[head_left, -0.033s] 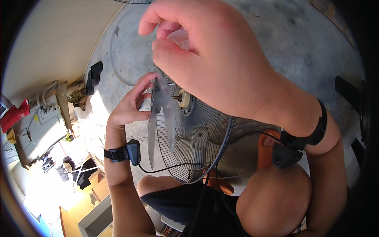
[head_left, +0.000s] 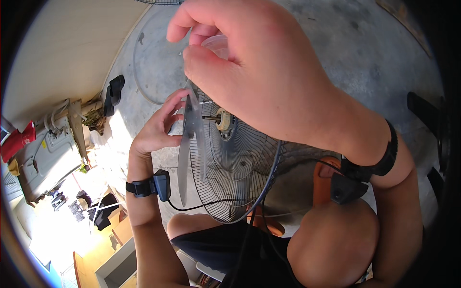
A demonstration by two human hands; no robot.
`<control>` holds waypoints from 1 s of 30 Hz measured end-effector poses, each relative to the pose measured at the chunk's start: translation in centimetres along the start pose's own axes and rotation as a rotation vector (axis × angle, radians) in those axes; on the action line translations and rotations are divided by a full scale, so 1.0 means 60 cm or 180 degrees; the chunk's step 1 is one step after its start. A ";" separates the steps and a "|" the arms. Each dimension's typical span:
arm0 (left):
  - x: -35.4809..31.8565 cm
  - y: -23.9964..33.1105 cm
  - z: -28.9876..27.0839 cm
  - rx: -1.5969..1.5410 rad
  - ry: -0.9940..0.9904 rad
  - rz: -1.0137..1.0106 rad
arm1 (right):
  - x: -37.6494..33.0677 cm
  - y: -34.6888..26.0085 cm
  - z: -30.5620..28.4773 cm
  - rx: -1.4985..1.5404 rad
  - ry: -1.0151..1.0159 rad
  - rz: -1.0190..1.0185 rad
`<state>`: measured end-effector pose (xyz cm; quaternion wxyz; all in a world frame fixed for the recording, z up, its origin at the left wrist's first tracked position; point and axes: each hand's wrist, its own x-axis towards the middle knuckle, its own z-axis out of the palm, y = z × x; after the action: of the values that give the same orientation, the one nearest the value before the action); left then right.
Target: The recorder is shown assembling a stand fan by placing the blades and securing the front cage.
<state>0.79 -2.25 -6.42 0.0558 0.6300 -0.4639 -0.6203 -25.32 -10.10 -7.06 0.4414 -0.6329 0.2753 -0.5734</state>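
My left hand (head_left: 165, 120) is closed on a grey see-through fan blade set (head_left: 185, 153), thumb and fingertips at its edge. The blades stand nearly edge-on in front of the fan's metal shaft (head_left: 210, 117). Behind them is the round wire rear guard (head_left: 235, 168), with a cream collar (head_left: 224, 120) around the shaft. Close to the camera, my right hand (head_left: 245, 57) curls around a clear plastic piece with a rounded rim (head_left: 217, 44). The palm and fingers hide most of that piece. The right hand and forearm also cover the guard's upper part.
My bent knee (head_left: 336, 237) is near the guard, and an orange sandal (head_left: 326, 182) shows beyond it. A black cable (head_left: 192, 208) runs past the guard. Black shoes (head_left: 114, 93) lie by the wall. Part of another wire guard (head_left: 158, 1) shows at the top edge.
The blade set has shifted slightly left in my left hand, so a bit more of the shaft shows. My right hand has moved very slightly left with the clear piece.
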 end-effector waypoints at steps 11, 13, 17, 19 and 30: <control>-0.006 -0.023 -0.016 0.0836 0.0300 0.0330 | 0.006 -0.022 0.002 -0.0027 -0.0360 0.0993; -0.005 -0.038 -0.021 0.0883 0.0296 0.0036 | 0.002 -0.009 0.016 -0.0247 0.0177 0.0185; -0.011 -0.025 -0.007 0.0004 0.0144 -0.0035 | 0.015 -0.035 -0.020 0.0270 -0.0727 0.1113; 0.002 0.006 0.016 0.0486 0.0025 0.0019 | -0.001 -0.002 0.012 -0.0064 0.0006 0.0334; 0.022 -0.013 0.043 0.1050 -0.0219 0.0524 | -0.001 0.019 0.032 0.1080 0.0782 0.0351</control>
<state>-1.23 -1.36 -8.47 -0.0136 0.5690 -0.6109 -0.5504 -23.31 -10.13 -7.97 0.5355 -0.4588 0.2608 -0.6594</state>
